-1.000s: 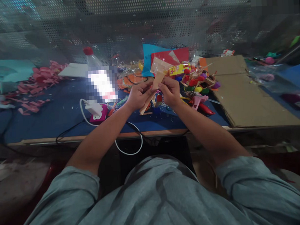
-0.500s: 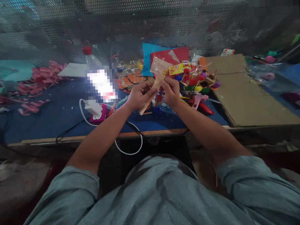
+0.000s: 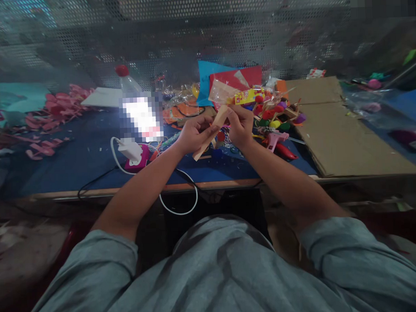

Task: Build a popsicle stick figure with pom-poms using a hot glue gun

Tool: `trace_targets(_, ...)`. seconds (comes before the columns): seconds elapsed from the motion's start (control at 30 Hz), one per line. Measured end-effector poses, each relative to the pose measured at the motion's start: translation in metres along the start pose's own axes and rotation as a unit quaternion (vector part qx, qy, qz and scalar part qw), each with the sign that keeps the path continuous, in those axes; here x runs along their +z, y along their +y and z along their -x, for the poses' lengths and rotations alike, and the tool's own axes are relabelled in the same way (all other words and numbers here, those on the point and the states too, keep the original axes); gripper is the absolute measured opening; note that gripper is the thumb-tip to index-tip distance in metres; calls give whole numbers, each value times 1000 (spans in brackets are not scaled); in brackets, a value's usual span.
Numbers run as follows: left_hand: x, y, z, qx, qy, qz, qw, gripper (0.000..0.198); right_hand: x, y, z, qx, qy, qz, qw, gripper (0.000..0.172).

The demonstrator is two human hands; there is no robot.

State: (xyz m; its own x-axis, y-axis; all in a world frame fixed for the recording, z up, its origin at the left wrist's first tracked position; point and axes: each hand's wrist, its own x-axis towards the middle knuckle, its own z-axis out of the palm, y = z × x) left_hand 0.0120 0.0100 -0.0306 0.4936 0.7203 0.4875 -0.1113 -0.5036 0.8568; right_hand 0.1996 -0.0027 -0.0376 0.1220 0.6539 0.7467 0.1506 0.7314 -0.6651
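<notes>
A flat, light tan strip (image 3: 220, 117), perhaps thin wood or card, slants between my two hands above the blue tabletop. My left hand (image 3: 194, 134) is closed around its middle, thumb on top, and the lower end sticks out below. At the upper end, the fingers of my right hand (image 3: 241, 126) are pinched against the strip's edge. Below and behind the hands lie small colourful bits, partly hidden by them. Just right of my right hand sits a pink glue gun (image 3: 277, 138) on the table.
A purple socket block (image 3: 137, 163) with a white plug and looping cable stands left. Behind are a red-capped bottle (image 3: 122, 71), pink pieces (image 3: 63, 107), red sheet (image 3: 254, 75) and blue sheet (image 3: 204, 80). Flattened cardboard (image 3: 348, 136) covers the right. A perforated metal screen (image 3: 189, 32) rises behind.
My right hand has shifted slightly right and turned at the strip's upper end, showing more of that end. My left hand keeps its hold in nearly the same place.
</notes>
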Motion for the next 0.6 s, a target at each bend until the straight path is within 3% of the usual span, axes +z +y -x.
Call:
trace_targets(0.1, 0, 0, 0, -3, -5, 2, 1000, 53, 1, -2, 0, -41, 40, 3, 998, 66)
trace_targets(0.27, 0, -1, 0, -7, -9, 5, 1000, 55, 3, -4, -1, -46, 44, 18, 998, 67)
trace_targets(0.5, 0, -1, -1, 1, -5, 8, 1000, 56, 5, -3, -1, -20, -27, 24, 999, 61)
trace_targets(0.6, 0, 1, -2, -6, -17, 12, 1000, 58, 4, -5, -1, -26, -10, 61, 998, 61)
